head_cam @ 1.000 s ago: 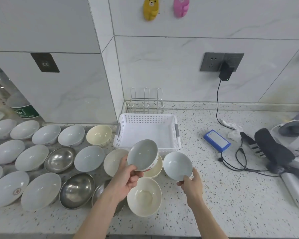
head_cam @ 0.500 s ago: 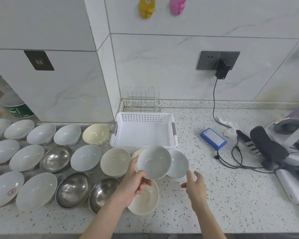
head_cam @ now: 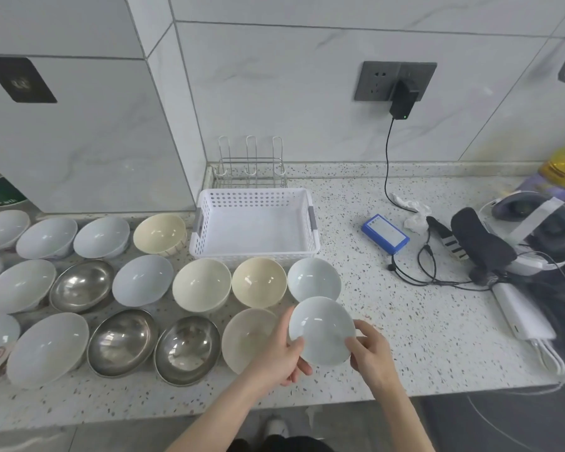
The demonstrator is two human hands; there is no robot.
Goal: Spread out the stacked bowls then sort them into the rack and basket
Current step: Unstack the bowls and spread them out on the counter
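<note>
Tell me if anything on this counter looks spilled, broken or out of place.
Nothing looks spilled or broken. The bowls sit upright in rows, and both hands hold one pale bowl. The only oddity is non-kitchen clutter at the right: a headset, tangled cables and a blue box.

We see two bare forearms rising from the lower edge of the frame, with no sleeves, watch, rings or gloves on either. Our left hand (head_cam: pixel 276 352) and right hand (head_cam: pixel 371 352) sit just below centre, nails short and unpainted. At bottom centre, dark clothing (head_cam: pixel 274 444) shows, and above it a pale shoe (head_cam: pixel 276 427), too blurred to detail.
</note>
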